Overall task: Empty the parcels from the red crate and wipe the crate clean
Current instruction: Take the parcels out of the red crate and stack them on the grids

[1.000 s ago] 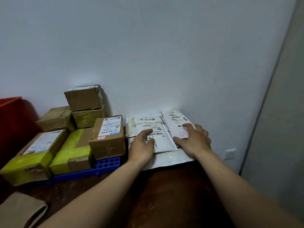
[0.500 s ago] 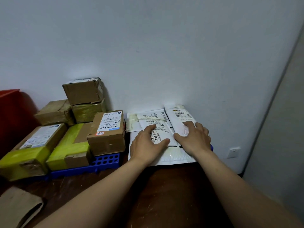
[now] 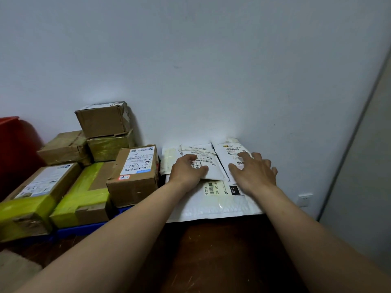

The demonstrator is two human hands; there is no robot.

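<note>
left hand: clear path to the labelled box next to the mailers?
Probably yes. The left hand rests on a white mailer right beside the labelled box; nothing lies on the box or between them.

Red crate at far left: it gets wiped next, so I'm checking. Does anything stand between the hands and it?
Yes: brown cardboard boxes stacked on a blue plastic tray sit between the red plastic crate and both hands; the left hand and right hand rest on white padded mailers to the boxes' right.
</note>
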